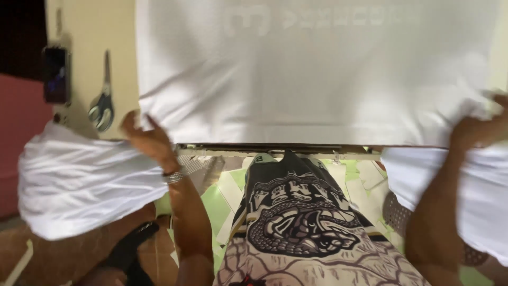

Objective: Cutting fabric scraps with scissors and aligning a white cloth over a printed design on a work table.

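Observation:
A white garment (317,74) lies spread flat over a pale table (79,32), with faint print showing through near its top. My left hand (145,137) pinches the garment's lower left corner at the table's front edge. My right hand (479,127) grips the lower right corner, with white cloth bunched around the fingers. More white cloth (79,180) hangs in a bundle over my left forearm, and another white fold (476,196) drapes by my right arm.
Scissors (102,103) with grey handles lie on the table at the left, beside a dark phone (55,74). Below the table edge I see my patterned black-and-white shirt (296,222) and a green-and-white tiled floor (222,201).

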